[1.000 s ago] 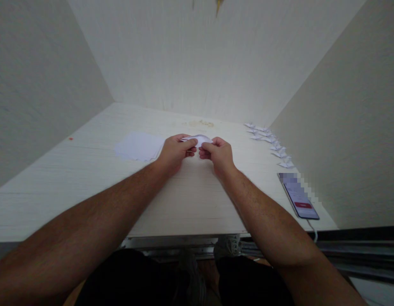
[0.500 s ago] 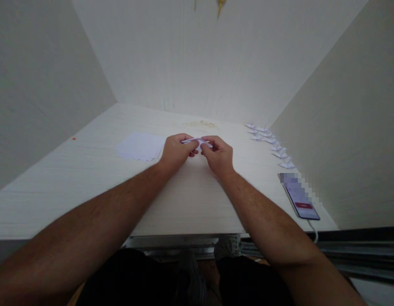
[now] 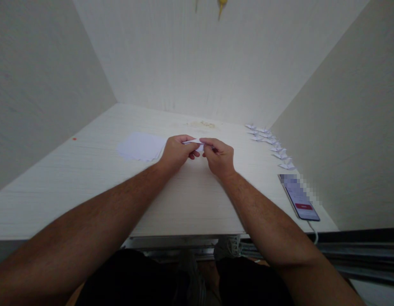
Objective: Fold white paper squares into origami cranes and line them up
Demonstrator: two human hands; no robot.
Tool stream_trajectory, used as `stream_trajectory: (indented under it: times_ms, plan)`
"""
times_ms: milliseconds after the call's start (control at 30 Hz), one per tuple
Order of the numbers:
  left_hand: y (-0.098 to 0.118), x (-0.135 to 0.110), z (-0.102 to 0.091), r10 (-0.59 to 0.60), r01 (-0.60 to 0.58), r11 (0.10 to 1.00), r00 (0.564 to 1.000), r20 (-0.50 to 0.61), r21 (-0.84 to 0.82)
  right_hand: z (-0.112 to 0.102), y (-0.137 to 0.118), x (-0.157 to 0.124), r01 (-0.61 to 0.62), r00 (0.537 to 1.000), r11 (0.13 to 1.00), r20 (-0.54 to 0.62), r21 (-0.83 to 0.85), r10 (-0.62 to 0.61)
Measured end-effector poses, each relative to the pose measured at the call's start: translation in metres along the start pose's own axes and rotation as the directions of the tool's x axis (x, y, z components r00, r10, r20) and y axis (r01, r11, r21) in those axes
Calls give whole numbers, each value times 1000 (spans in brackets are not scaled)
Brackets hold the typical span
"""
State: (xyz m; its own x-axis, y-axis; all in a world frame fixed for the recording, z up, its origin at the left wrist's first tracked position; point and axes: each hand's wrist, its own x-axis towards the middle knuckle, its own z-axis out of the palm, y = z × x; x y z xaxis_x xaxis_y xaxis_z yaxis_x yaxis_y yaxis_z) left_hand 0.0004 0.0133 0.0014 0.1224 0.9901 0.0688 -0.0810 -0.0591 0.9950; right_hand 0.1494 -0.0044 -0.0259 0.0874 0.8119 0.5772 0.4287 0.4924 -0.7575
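Between my two hands, just above the table, is a small piece of folded white paper. My left hand pinches its left part between thumb and fingers. At the right end, my right hand is closed on the paper with thumb and index finger, and its fingers cover much of that side. Left of my left hand lies a loose stack of white paper sheets. Several folded white paper cranes stand in a slanting line along the right side of the table.
A phone with a white cable lies near the table's right front corner. Walls enclose the white table at the left, back and right. A brownish stain marks its far side, and a small orange spot its left edge.
My right thumb and index finger have shifted on the folded paper, and the right fingers are drawn in more. The left hand keeps its hold almost unmoved.
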Motion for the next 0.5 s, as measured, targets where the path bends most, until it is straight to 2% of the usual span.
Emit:
stream_trajectory:
  times_ms: [267, 500]
  plan:
    - [3, 1, -1, -82, 95, 977, 994, 74, -189, -3, -2, 1, 26, 1000, 1000, -3, -8, -26]
    - [5, 0, -6, -110, 156, 957, 975, 192, -245, -4, -5, 2, 51, 998, 997, -19, -57, -52]
